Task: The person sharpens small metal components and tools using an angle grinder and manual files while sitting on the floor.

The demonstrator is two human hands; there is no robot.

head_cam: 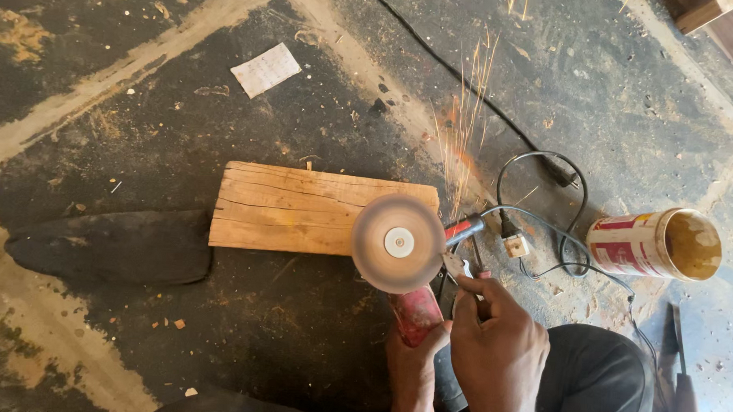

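The left hand (416,358) is gripping the red grinder (415,313) on the floor, its disc (398,242) spinning beside the plank (301,208). The right hand (496,340) is pinching a small blade (455,266) closed between its fingers, pressing it to the disc's edge. Sparks (467,112) are flying up. A can (653,243) is lying on its side, well off to the right.

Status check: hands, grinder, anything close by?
Left hand gripping red grinder body. Right hand pressing small metal piece to spinning disc, sparks flying. Wood block and cable close by.
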